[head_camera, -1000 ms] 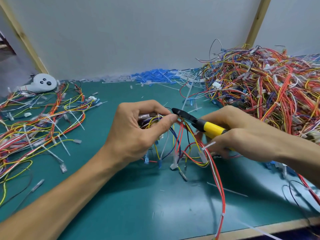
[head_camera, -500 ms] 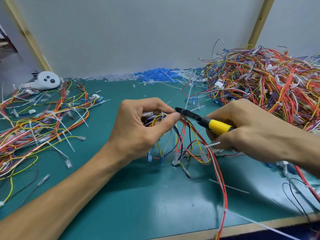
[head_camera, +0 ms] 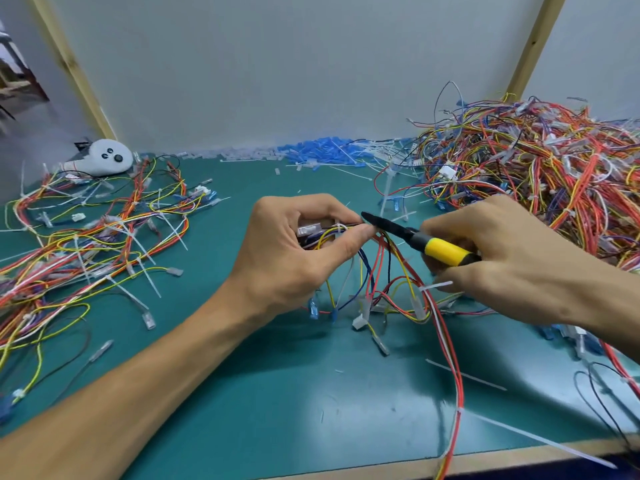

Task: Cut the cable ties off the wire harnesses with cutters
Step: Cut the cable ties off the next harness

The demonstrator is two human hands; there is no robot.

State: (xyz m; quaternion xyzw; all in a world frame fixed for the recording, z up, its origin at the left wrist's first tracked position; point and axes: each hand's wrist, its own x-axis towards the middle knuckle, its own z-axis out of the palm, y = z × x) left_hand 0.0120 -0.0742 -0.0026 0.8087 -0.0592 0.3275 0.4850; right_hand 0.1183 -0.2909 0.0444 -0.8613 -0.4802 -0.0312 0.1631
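Observation:
My left hand [head_camera: 298, 251] pinches a small wire harness [head_camera: 384, 289] of red, yellow, blue and black wires above the green mat. A white cable tie [head_camera: 337, 226] wraps the bundle between my thumb and forefinger. My right hand [head_camera: 512, 258] grips the cutters [head_camera: 415, 239] by their yellow and black handle. The black jaws point left and their tip touches the bundle beside my left fingertips. Whether the jaws are around the tie I cannot tell. The harness's loose ends and white connectors hang down onto the mat.
A large heap of tied harnesses [head_camera: 540, 181] fills the back right. Loose harnesses with cut ties [head_camera: 90, 244] spread over the left. Blue and white offcuts [head_camera: 318, 154] line the back wall. A white device [head_camera: 104, 156] lies at the back left. The table's wooden front edge [head_camera: 381, 467] runs along the bottom.
Both hands have stayed together on the harness; the cutters' tip has kept to the bundle at my left fingertips. The view has shifted slightly.

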